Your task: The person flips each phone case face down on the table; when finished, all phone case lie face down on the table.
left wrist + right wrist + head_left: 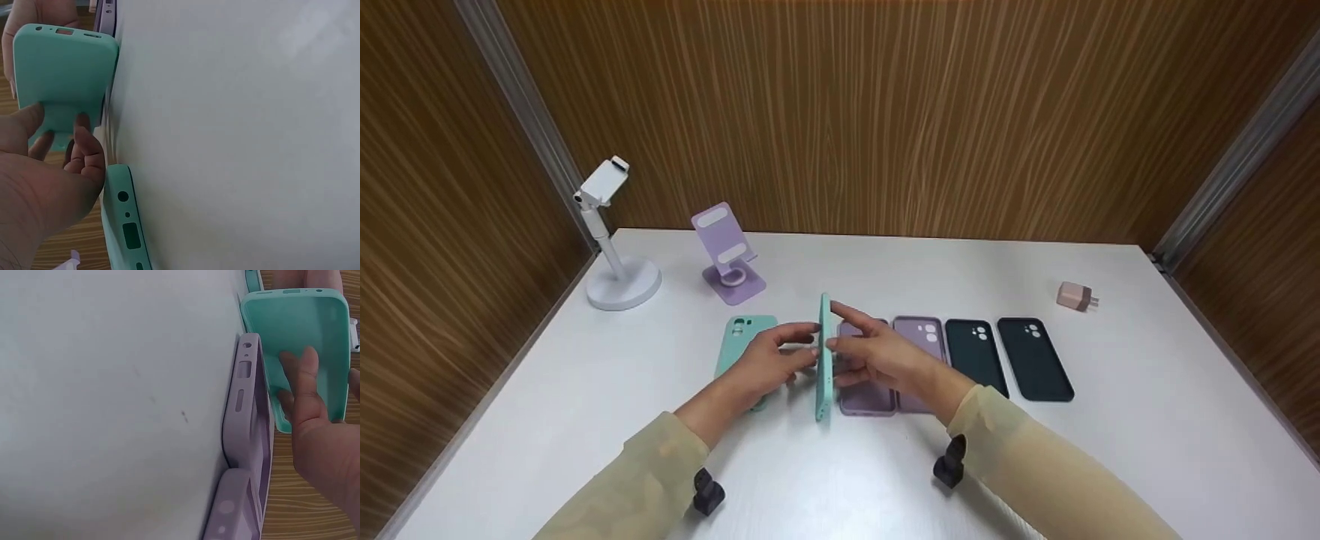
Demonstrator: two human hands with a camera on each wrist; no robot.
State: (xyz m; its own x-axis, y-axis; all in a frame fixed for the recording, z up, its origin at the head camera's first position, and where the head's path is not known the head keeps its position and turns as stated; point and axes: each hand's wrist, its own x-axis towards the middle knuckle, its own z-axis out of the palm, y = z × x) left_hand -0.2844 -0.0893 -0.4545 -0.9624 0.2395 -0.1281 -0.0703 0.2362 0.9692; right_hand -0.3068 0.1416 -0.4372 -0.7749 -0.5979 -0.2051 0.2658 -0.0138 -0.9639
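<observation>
A mint-green phone case [825, 360] stands on its long edge between the two hands, its hollow inside facing right. My left hand [769, 364] rests thumb and fingertips against its flat back; in the left wrist view the lower fingers [81, 157] curl beside it. From the other side my right hand [889, 356] grips the case, with thumb and fingers reaching into the hollow [306, 320] and the index finger near the top edge. A second mint-green case [735, 345] lies on the table, partly hidden behind the left hand.
Right of the held case, two purple cases [919, 330] and two dark cases [1035, 364] lie in a row. A pink charger [1074, 295] sits at the back right. A purple phone stand [724, 240] and a white stand [624, 285] rise at the back left, before wood-grain panels.
</observation>
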